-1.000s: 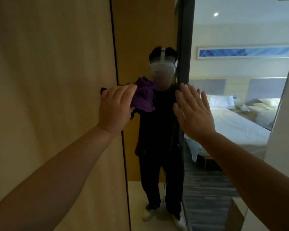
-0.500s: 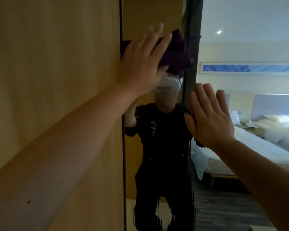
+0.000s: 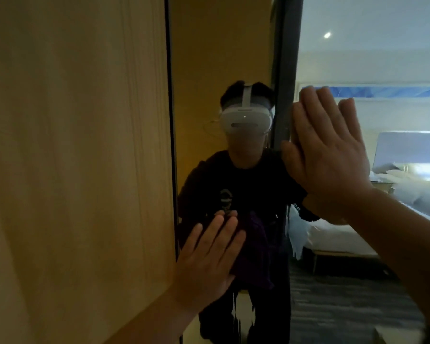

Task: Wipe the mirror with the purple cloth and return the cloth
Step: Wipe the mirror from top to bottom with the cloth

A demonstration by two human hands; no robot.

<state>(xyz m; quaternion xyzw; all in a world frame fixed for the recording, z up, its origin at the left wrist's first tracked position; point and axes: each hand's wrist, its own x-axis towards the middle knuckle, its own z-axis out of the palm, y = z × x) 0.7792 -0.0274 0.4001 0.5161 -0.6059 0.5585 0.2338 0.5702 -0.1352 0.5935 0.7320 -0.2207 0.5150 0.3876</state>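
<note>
A tall wooden panel (image 3: 80,157) with pale vertical grain fills the left side, ending in a thin dark edge. Beyond it stands a darker wood wall (image 3: 221,45). A dark grey upright frame (image 3: 286,58) runs top to bottom near the middle. To the right, a bed (image 3: 333,235) with white sheets, a grey headboard (image 3: 412,147) and pillows (image 3: 422,170). A long blue picture (image 3: 387,91) hangs on the pale wall, under a small ceiling light (image 3: 327,35). Grey patterned carpet (image 3: 345,306) covers the floor.

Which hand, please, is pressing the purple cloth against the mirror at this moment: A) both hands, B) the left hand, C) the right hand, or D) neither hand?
B: the left hand lies flat on the purple cloth low on the mirror, while the right hand rests bare on the glass.
</note>
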